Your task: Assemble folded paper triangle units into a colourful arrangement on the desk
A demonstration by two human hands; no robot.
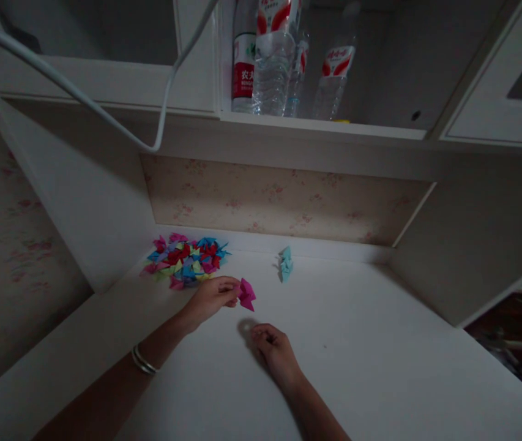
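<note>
A magenta folded-paper piece, perhaps an origami crane, is pinched at its left side between the thumb and fingers of my left hand, just above the white desk. Behind and left of that hand lies a heap of small folded-paper pieces in red, blue, pink, yellow and green. My right hand is low over the desk, nearer to me, its fingers curled in and nothing visible in them. Farther back stand pale teal folded-paper pieces, close together in a short row; I cannot tell how many.
The white desk meets a back ledge and side panels. Above hangs a shelf with several plastic bottles. A white bent tube or cable crosses the upper left. Dark items sit beyond the desk's right edge.
</note>
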